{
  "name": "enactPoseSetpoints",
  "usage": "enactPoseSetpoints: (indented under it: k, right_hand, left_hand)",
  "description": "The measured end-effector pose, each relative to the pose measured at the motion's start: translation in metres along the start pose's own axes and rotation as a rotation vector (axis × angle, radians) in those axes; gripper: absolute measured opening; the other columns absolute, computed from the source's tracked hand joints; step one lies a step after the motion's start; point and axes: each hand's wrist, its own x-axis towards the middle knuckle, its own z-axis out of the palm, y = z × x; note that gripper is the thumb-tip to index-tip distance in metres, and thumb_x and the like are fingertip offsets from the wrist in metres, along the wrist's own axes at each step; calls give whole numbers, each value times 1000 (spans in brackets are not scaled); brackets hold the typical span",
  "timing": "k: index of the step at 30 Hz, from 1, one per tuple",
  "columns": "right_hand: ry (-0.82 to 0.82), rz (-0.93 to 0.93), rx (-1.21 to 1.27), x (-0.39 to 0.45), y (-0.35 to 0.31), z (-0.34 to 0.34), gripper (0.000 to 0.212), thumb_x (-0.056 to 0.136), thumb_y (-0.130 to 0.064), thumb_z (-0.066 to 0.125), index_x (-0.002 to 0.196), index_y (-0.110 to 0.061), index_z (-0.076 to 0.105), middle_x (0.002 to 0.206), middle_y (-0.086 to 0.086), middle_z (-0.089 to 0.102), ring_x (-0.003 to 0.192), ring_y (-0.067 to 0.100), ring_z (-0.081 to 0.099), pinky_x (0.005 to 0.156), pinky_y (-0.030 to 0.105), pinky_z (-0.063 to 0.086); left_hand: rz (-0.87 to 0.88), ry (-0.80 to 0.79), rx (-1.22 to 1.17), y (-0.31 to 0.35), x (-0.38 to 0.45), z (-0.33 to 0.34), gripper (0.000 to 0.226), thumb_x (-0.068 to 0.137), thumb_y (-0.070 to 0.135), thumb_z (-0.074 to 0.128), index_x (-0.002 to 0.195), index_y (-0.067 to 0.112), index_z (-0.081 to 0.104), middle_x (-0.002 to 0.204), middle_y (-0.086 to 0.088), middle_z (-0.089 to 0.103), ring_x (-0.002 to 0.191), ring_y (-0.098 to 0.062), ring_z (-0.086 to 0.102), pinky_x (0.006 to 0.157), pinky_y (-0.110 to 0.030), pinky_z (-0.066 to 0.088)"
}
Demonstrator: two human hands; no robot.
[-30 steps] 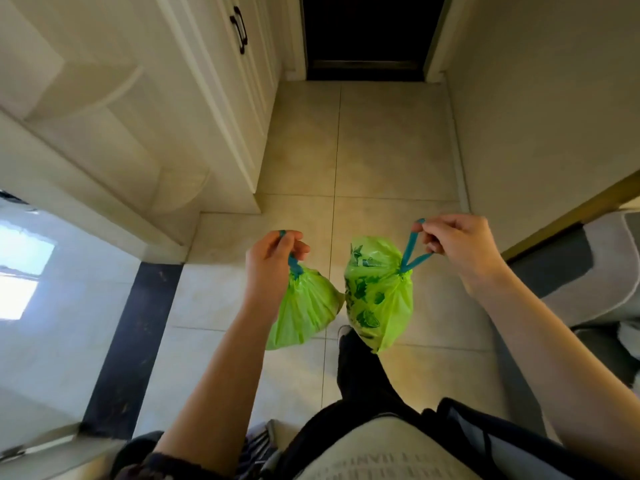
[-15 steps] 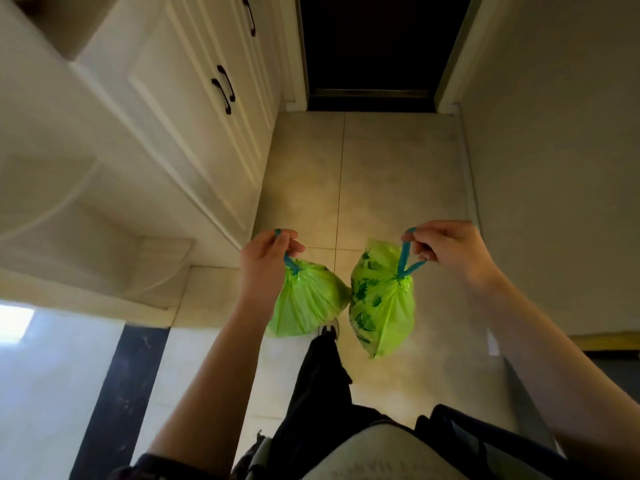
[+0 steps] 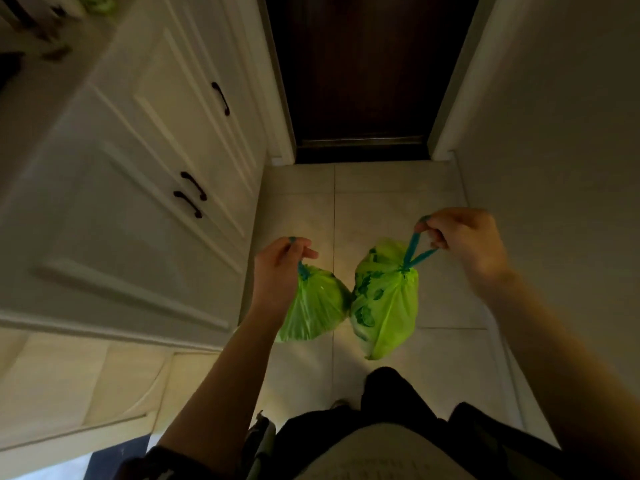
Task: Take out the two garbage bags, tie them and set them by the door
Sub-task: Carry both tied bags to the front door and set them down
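Note:
Two small bright-green garbage bags hang in front of me, both cinched shut with blue drawstrings. My left hand [image 3: 277, 271] grips the drawstring of the left bag [image 3: 317, 306]. My right hand [image 3: 460, 242] holds the blue loop of the right bag [image 3: 384, 306], which has dark green leaf prints. The bags touch each other and hang above the tiled floor [image 3: 381, 202]. The dark brown door [image 3: 360, 71] stands shut straight ahead at the end of the narrow hallway.
A white cabinet [image 3: 145, 161] with dark handles lines the left side. A plain wall [image 3: 554, 133] closes in on the right. My dark-trousered leg [image 3: 391, 396] is below the bags. Light tiles run from my feet to the door's threshold.
I have walked forward down the hallway; the door and cabinet are much nearer. Both hands still hold the bags by their drawstrings, the right hand slightly higher.

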Motion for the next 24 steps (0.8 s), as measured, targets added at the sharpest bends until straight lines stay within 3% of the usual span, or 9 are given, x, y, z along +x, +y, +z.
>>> enactPoseSetpoints:
  k: [3,8,11,13,18,22,24]
  right_hand:
    - [-38,-13,-2,69,-10,0,23,82,2,48,79,18,63,36,-10,46,43,0,49,61,28,42]
    - [-157,-9,-56,188,-20,-2,30,82,-6,53,56,-11,66,45,-15,58,65,8,61,70,31,49]
    - [-240,-37,-79,256,-30,-1,22,84,-1,52,72,6,68,45,-20,59,52,-7,57,60,13,45]
    - [-278,-60,-87,302,-39,1,22,85,0,51,80,16,65,44,-22,58,50,-9,55,56,10,42]
    - [-329,-54,-106,405,-56,11,23,86,-4,52,80,13,66,43,-23,57,49,-11,55,63,18,41]
    - [-342,-18,-93,487,-64,25,24,87,-5,53,71,-8,69,41,-16,54,45,-4,51,60,16,40]
    - [-357,-7,-108,528,-67,37,25,87,-4,53,68,-9,68,41,-15,55,44,-3,50,61,20,40]
  left_hand:
    - [-8,46,-27,15,60,29,27,95,14,50,78,25,69,73,4,73,79,-15,67,86,-39,52]
    - [-31,200,-39,40,153,74,26,95,15,50,79,26,68,76,5,73,75,-11,65,78,-31,54]
    - [-22,328,-16,56,200,95,21,96,14,50,87,19,68,79,5,71,63,5,61,64,-12,49]
    - [-23,376,-4,66,234,107,19,96,14,50,92,13,68,79,5,70,60,9,60,60,-7,47]
    - [-90,425,-18,85,312,130,17,94,16,53,89,15,69,81,5,72,69,-4,65,70,-20,51]
    - [-110,445,-40,91,381,147,16,93,16,56,85,17,70,80,4,73,72,-10,67,71,-23,53]
    - [-131,437,-38,89,419,155,16,93,17,57,90,13,72,81,2,75,76,-14,69,75,-26,54]
